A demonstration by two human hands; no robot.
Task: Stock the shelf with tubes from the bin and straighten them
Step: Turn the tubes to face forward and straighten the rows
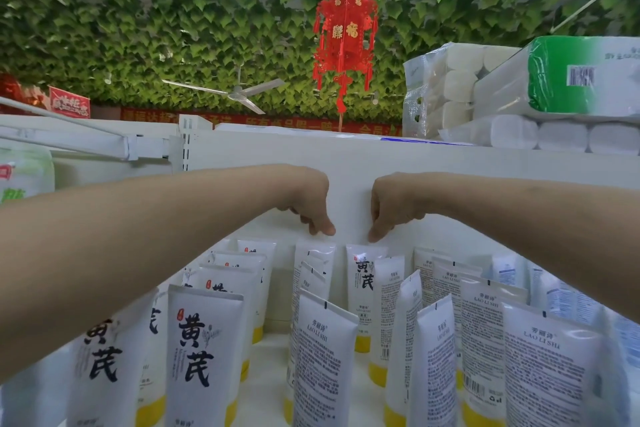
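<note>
Nearest, at 6 o'clock, white yellow-capped tubes stand upright in rows on the shelf, some turned to show fine print. Both forearms cross above them from 9 and 3 o'clock, hiding parts of the outer rows. At centre, the left hand and right hand hang with fingers down, fingertips meeting the crimped tops of two back-row tubes; I cannot tell whether they pinch or only touch. Behind is the white back panel. Farther off are toilet-paper packs at 2 o'clock, a red lantern at 12 and a ceiling fan at 11.
</note>
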